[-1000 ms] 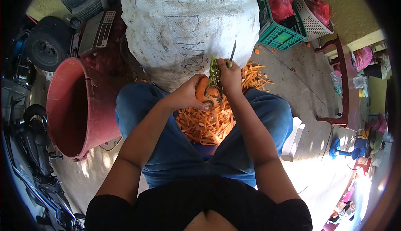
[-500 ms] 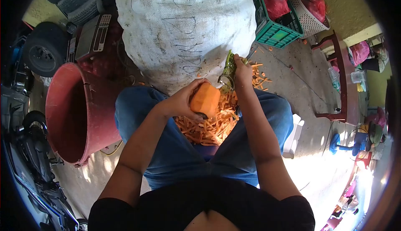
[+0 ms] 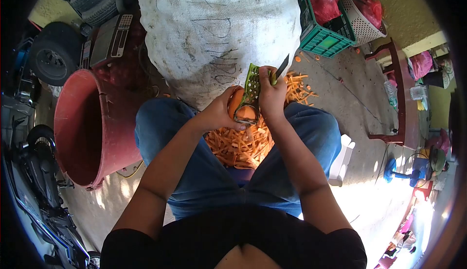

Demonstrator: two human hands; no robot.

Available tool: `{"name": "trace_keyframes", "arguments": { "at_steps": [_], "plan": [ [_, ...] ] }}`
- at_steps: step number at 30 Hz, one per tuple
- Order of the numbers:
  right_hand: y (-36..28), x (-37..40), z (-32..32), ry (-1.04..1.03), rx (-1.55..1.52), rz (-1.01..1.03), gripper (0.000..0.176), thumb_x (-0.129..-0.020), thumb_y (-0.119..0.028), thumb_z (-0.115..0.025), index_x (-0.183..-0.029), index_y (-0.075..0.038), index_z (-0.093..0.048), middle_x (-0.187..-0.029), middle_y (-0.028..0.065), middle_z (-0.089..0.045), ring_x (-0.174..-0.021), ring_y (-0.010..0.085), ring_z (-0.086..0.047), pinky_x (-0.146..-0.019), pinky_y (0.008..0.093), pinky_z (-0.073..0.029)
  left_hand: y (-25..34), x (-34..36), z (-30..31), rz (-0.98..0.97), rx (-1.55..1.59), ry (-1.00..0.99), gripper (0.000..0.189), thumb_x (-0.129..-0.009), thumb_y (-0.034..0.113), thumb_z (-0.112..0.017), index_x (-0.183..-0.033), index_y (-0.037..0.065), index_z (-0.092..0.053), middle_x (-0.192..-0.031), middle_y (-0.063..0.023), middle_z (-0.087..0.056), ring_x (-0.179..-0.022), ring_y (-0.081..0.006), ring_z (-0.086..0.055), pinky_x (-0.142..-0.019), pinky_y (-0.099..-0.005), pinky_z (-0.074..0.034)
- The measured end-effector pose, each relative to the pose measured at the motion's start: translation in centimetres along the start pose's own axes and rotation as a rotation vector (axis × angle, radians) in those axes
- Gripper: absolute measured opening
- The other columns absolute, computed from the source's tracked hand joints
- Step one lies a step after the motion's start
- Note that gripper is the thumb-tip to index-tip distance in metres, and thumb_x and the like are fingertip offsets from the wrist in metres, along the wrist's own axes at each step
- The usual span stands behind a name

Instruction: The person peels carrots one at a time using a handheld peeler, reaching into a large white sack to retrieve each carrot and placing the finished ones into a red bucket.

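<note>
My left hand [image 3: 218,111] is closed around a thick, peeled orange root vegetable [image 3: 235,101] that looks like a carrot, held above my lap. In my right hand [image 3: 272,94] is a green peeler [image 3: 251,90] with a perforated body and a metal blade end. This blade end lies over the vegetable's near part. A dark knife blade [image 3: 282,67] also sticks out of my right hand, pointing up and away. Under both hands, a heap of orange peelings [image 3: 241,147] lies between my knees.
A big white sack [image 3: 219,35] stands right before me, orange produce at its top. On the left are a red barrel [image 3: 121,123], a scale [image 3: 107,38] and a wheel [image 3: 51,60]. A green crate [image 3: 326,40] and wooden frame [image 3: 401,94] stand right. More peelings [image 3: 297,89] lie on the floor.
My right hand has brought the peeler left and down onto the vegetable. The vegetable has turned in my left hand and is now partly covered. The knife blade shows more clearly.
</note>
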State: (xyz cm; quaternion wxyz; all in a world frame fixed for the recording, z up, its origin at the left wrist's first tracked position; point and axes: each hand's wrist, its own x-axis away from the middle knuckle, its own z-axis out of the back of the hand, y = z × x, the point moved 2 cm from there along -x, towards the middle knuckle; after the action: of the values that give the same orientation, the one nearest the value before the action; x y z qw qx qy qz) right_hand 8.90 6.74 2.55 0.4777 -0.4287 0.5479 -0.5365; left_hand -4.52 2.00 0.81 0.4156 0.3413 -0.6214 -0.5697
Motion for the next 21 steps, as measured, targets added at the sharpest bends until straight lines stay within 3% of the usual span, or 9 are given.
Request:
{"name": "trace_keyframes", "arguments": {
  "at_steps": [3, 5, 11, 13, 15, 17, 19, 21],
  "plan": [
    [0.2, -0.2, 0.4, -0.002, 0.139, 0.022, 0.022, -0.081, -0.018, -0.05, -0.078, 0.004, -0.055, -0.057, 0.0027, -0.05, -0.05, 0.0087, -0.042, -0.048, 0.0237, -0.036, 0.4, 0.1, -0.3, 0.031, 0.151, -0.024, 0.089, -0.045, 0.008, -0.077, -0.118, -0.003, -0.027, -0.111, -0.0109, -0.042, -0.104, -0.0171, -0.04, -0.088, -0.0265, -0.032],
    [1.1, -0.6, 0.5, -0.025, 0.178, -0.013, 0.023, -0.081, -0.017, -0.05, -0.077, 0.005, -0.055, -0.059, 0.0, -0.05, -0.051, 0.0063, -0.042, -0.049, 0.0216, -0.035, 0.7, 0.1, 0.0, 0.106, 0.1, -0.096, 0.099, -0.045, 0.005, -0.078, -0.125, -0.003, -0.018, -0.119, -0.0106, -0.035, -0.11, -0.0172, -0.035, -0.09, -0.0279, -0.032],
    [4.2, -1.9, -0.2, -0.094, 0.142, -0.208, 0.02, -0.079, -0.016, -0.052, -0.076, 0.004, -0.056, -0.057, 0.0009, -0.05, -0.049, 0.0078, -0.041, -0.046, 0.0227, -0.033, -0.1, 0.2, 0.6, 0.108, 0.075, -0.136, 0.096, -0.043, 0.007, -0.079, -0.121, -0.001, -0.025, -0.114, -0.0088, -0.039, -0.105, -0.0159, -0.038, -0.09, -0.0276, -0.031],
    [5.8, -3.3, 0.6, 0.04, 0.146, -0.212, 0.025, -0.076, -0.02, -0.054, -0.075, 0.005, -0.057, -0.054, 0.0122, -0.053, -0.048, 0.0169, -0.048, -0.05, 0.0309, -0.039, 0.9, 1.4, 0.2, 0.062, -0.004, -0.21, 0.096, -0.041, 0.008, -0.079, -0.121, 0.0, -0.025, -0.114, -0.008, -0.039, -0.105, -0.0152, -0.037, -0.09, -0.0275, -0.031],
    [5.8, -4.9, 2.2, 0.144, 0.241, -0.145, 0.023, -0.077, -0.018, -0.053, -0.073, 0.005, -0.057, -0.055, 0.0089, -0.053, -0.049, 0.0148, -0.046, -0.049, 0.0298, -0.037, 1.3, 1.9, -0.5, 0.015, -0.078, -0.3, 0.096, -0.04, 0.009, -0.08, -0.12, 0.0, -0.026, -0.113, -0.0071, -0.038, -0.104, -0.0145, -0.037, -0.09, -0.0273, -0.03],
    [6.1, -5.7, 2.9, 0.16, -0.125, -0.282, 0.021, -0.078, -0.016, -0.051, -0.076, 0.005, -0.056, -0.058, 0.0056, -0.052, -0.049, 0.0132, -0.044, -0.049, 0.0286, -0.036, 1.5, 2.2, -0.6, -0.073, 0.036, -0.362, 0.099, -0.039, 0.008, -0.079, -0.122, 0.001, -0.024, -0.115, -0.0059, -0.037, -0.106, -0.014, -0.036, -0.09, -0.0267, -0.029],
    [5.8, -5.8, 3.3, 0.169, -0.155, -0.315, 0.02, -0.079, -0.015, -0.05, -0.079, 0.005, -0.054, -0.06, 0.003, -0.051, -0.049, 0.0117, -0.042, -0.048, 0.0268, -0.035, 1.5, 2.1, 0.0, -0.042, 0.17, -0.316, 0.1, -0.039, 0.007, -0.079, -0.122, 0.001, -0.024, -0.116, -0.0058, -0.036, -0.107, -0.0142, -0.036, -0.091, -0.0266, -0.029],
    [5.9, -5.6, 3.5, 0.084, -0.179, -0.351, 0.019, -0.079, -0.015, -0.051, -0.079, 0.003, -0.054, -0.066, 0.0061, -0.055, -0.052, 0.0143, -0.052, -0.047, 0.0267, -0.042, 1.7, 2.1, 0.3, -0.019, 0.302, -0.262, 0.1, -0.039, 0.007, -0.079, -0.122, 0.001, -0.023, -0.117, -0.0057, -0.035, -0.108, -0.0144, -0.035, -0.091, -0.0265, -0.029]
  ]
}}
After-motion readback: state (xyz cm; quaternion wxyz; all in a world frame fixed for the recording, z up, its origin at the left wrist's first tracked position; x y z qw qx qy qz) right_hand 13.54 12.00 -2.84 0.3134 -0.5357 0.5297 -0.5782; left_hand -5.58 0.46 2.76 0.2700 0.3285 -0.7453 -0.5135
